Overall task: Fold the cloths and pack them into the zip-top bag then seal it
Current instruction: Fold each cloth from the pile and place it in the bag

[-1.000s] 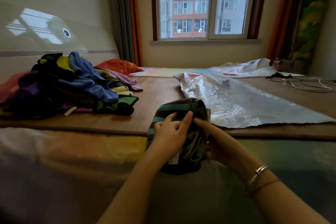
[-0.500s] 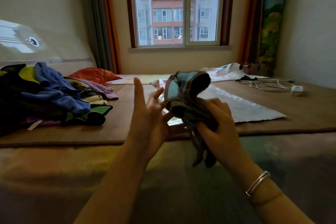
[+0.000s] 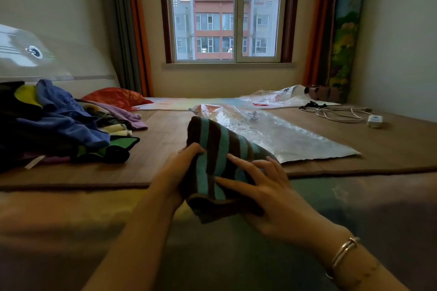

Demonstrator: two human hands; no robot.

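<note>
Two hands are in view, the left hand (image 3: 175, 172) and the right hand (image 3: 264, 186). There is one striped cloth (image 3: 217, 149) between them. One pile of cloths (image 3: 59, 123) lies on the left; how many cloths are in it I cannot count. One clear zip-top bag (image 3: 283, 134) lies flat. One more plastic bag (image 3: 276, 97) is behind it. One white cable (image 3: 338, 114), one window (image 3: 227, 12), one bracelet (image 3: 343, 253).
</note>
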